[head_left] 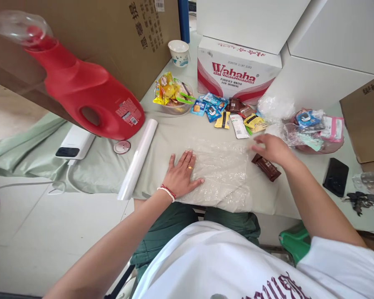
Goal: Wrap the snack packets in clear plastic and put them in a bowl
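Evidently, my left grip [182,174] lies spread on the clear film [222,180] (likely limp, slippery; best pinched at a corner); my right grip [273,148] hangs parted.

From head height, we looked forward and steeply down, over the shirt [202,257], near the table [170,133], facing the Wahaha box [233,74].

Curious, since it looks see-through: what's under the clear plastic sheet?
Pale green cloth shows through the clear plastic sheet. The left hand rests on the sheet's left side, so anything beneath that hand is hidden.
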Demonstrator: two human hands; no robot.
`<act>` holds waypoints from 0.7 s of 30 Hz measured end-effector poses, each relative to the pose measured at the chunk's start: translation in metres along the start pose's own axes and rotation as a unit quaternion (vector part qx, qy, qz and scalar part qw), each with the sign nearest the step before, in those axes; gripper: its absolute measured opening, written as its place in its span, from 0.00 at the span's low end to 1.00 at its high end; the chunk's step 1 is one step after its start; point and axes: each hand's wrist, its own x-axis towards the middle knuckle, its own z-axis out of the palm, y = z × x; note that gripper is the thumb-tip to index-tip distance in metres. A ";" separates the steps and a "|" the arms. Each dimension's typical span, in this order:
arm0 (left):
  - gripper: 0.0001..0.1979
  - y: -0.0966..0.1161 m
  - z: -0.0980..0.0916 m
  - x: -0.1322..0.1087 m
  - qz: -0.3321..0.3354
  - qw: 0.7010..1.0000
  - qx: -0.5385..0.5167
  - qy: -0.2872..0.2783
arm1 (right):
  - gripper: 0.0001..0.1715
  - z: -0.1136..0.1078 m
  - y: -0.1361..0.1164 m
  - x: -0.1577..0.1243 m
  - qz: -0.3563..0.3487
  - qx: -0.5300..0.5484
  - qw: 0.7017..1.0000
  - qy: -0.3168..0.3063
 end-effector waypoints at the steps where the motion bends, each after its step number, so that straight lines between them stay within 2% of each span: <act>1: 0.47 0.000 0.000 0.000 0.000 1.000 0.001 0.000 | 0.23 -0.002 -0.019 0.024 -0.005 0.011 1.000 0.010; 4: 0.46 0.000 0.000 -0.001 -0.004 1.000 0.001 0.000 | 0.20 0.000 -0.075 0.098 -0.003 0.017 0.999 0.049; 6: 0.45 0.000 0.000 -0.001 -0.006 1.000 -0.001 0.000 | 0.20 0.006 -0.101 0.142 0.003 0.014 0.996 0.087; 8: 0.45 0.000 -0.001 -0.002 -0.007 1.000 -0.002 0.000 | 0.21 0.011 -0.111 0.177 0.008 0.015 0.993 0.117; 10: 0.46 0.000 -0.002 -0.002 -0.008 1.000 -0.004 -0.002 | 0.21 0.013 -0.108 0.204 0.005 0.016 0.990 0.137; 12: 0.45 0.000 -0.003 -0.003 -0.009 1.000 -0.007 -0.004 | 0.21 0.015 -0.099 0.224 -0.023 0.010 0.992 0.122; 14: 0.45 0.000 -0.004 -0.003 -0.008 1.000 -0.009 -0.006 | 0.26 0.016 -0.090 0.237 -0.053 -0.001 0.996 0.074; 16: 0.45 -0.001 -0.004 -0.002 -0.007 1.000 -0.012 -0.005 | 0.23 0.018 -0.085 0.245 -0.056 -0.011 0.998 0.038; 18: 0.44 -0.002 -0.005 -0.002 -0.007 1.000 -0.016 -0.006 | 0.19 0.018 -0.085 0.247 -0.025 -0.016 0.998 0.048; 21: 0.44 -0.002 -0.005 -0.002 -0.004 1.000 -0.021 -0.009 | 0.27 0.015 -0.094 0.245 0.009 -0.032 0.994 0.105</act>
